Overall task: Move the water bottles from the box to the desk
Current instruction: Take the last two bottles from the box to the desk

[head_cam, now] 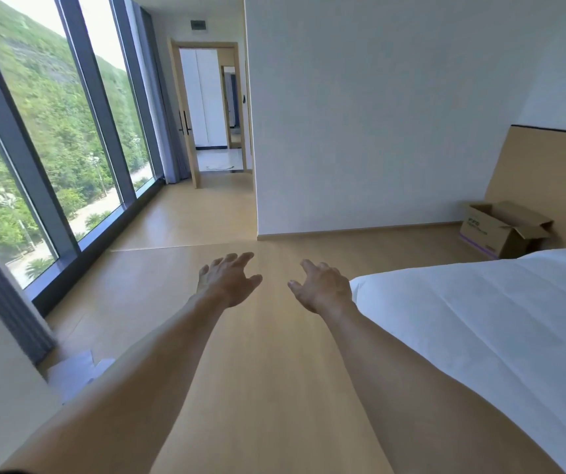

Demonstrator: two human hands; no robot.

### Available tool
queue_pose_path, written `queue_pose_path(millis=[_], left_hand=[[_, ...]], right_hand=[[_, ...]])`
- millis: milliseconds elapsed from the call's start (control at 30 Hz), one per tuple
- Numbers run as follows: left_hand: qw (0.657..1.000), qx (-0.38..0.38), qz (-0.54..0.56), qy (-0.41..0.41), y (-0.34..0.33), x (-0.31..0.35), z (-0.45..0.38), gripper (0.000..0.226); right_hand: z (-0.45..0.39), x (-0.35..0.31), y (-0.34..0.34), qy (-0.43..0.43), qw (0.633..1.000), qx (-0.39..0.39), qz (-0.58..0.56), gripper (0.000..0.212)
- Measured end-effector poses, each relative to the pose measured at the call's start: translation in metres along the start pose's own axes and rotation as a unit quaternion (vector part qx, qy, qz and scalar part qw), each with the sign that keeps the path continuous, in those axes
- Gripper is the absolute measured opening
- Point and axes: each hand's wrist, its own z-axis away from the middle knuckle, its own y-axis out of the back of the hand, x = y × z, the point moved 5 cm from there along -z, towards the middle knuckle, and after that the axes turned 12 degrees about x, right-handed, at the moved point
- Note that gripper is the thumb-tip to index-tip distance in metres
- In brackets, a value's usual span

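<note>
Tall windows (35, 131) are seen at left, a doorway (213, 111) beyond. Over the wood floor (179, 275), the left hand (226, 280) and right hand (322, 287) are held out, fingers loosely spread, nothing gripped. A bed (480, 319) is seen at right. The box (503, 229), flaps open, is set on the floor by the headboard (548, 172), well apart from both hands. No bottles or desk can be made out; the task is judged barely begun.
</note>
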Motion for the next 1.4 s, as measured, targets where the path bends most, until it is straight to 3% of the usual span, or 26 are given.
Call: queue_pose_path(millis=[400, 800, 1100, 1400], left_hand=[[0.996, -0.014, 0.051, -0.069, -0.111, 0.034, -0.239, 0.064], [0.986, -0.042, 0.055, -0.153, -0.17, 0.052, -0.489, 0.064], [0.986, -0.053, 0.038, -0.153, -0.233, 0.057, -0.639, 0.062], [0.986, -0.044, 0.01, -0.16, -0.293, 0.113, -0.838, 0.062]], right_hand=[[-0.21, 0.051, -0.057, -0.082, 0.996, 0.017, 0.035, 0.057], [-0.444, 0.044, -0.096, -0.144, 0.988, 0.034, 0.048, 0.057], [-0.594, 0.077, -0.16, -0.167, 0.985, 0.023, 0.04, 0.057], [-0.803, 0.133, -0.196, -0.153, 0.988, 0.016, 0.022, 0.051]])
